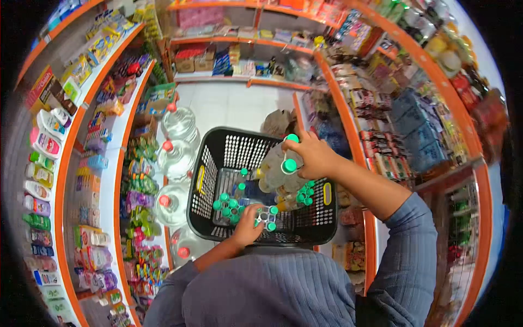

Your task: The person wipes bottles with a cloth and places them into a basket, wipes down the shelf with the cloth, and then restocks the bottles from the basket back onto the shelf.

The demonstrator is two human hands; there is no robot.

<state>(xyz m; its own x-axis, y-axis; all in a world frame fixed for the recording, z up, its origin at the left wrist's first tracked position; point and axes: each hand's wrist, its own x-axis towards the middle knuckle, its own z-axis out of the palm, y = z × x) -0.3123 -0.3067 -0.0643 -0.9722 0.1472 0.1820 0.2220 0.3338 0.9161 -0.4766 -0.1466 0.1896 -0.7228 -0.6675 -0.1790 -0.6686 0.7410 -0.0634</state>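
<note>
My right hand (313, 155) is closed at the necks of see-through bottles (275, 171) with green caps, raised above the right side of a black plastic basket (218, 143). A pale ring or handle shows around one neck. Inside the basket, near its front wall, my left hand (248, 228) has its fingers curled at a pack of green-capped bottles (266, 217) joined by a white holder. Left of that hand stands another cluster of green-capped bottles (227, 207). More green caps (306, 193) show below my right hand. The bottles' lower parts are mostly hidden.
Large water jugs (177, 159) with red caps line the floor left of the basket. Orange-edged shelves (121, 163) hold bottles and packets on the left. Packed shelves (376, 147) rise close by my right arm. A brownish bag (277, 122) sits behind the basket.
</note>
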